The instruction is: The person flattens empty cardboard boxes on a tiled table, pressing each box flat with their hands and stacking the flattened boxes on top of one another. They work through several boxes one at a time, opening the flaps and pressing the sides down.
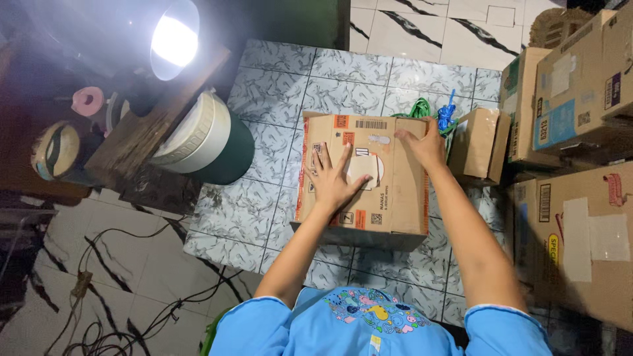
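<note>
From the head camera, a brown cardboard box (pixel 369 175) with orange labels sits on a floor (pixel 277 99) of pale grey-green patterned tiles, directly in front of the person. The left hand (pixel 336 181) lies flat on the box's top, fingers spread wide and holding nothing. The right hand (pixel 422 142) rests at the box's far right corner, fingers curled over the edge; whether it truly grips the flap cannot be told.

Just beyond that corner lie a green cord (pixel 417 107) and a blue cord (pixel 446 115), next to a smaller cardboard box (pixel 480 146). Larger stacked cartons (pixel 573 132) fill the right side of the room.

To the left of the box stands a dark green round container with a cream lid (pixel 204 142), touching a dark wooden bench (pixel 142 132). A bright lamp (pixel 173 39) glares above the bench, and a pink tape roll (pixel 87 101) lies in shadow further left. At lower left the flooring changes to white marble-look tiles (pixel 132 264) with black veins, where thin dark cables (pixel 112 290) trail across. The person's light blue sleeves (pixel 369 326) fill the bottom edge.
</note>
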